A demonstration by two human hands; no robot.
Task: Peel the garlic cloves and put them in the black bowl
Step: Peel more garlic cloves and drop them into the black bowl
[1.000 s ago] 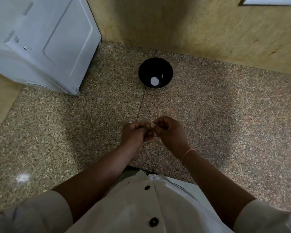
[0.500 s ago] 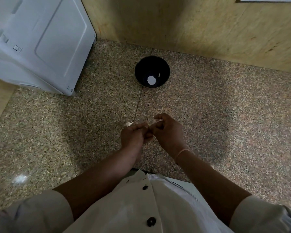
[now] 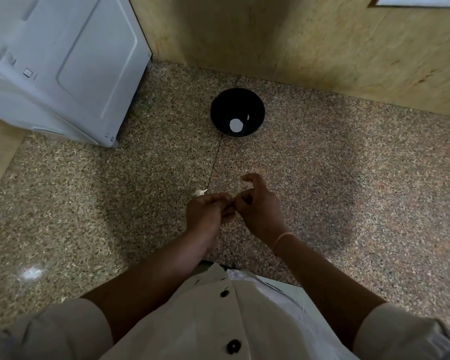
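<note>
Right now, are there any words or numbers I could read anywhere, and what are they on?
No words or numbers can be read here.
white appliance: a small square mark on its side and tiny marks at its lower corner, all too small to read.
black bowl: only a plain white spot inside, no writing.
shirt: plain dark buttons, no label showing.

Speckled brown granite floor (image 3: 348, 190), black bowl (image 3: 234, 102), white appliance (image 3: 63, 61), cream shirt (image 3: 205, 320), black buttons (image 3: 233, 346)
</note>
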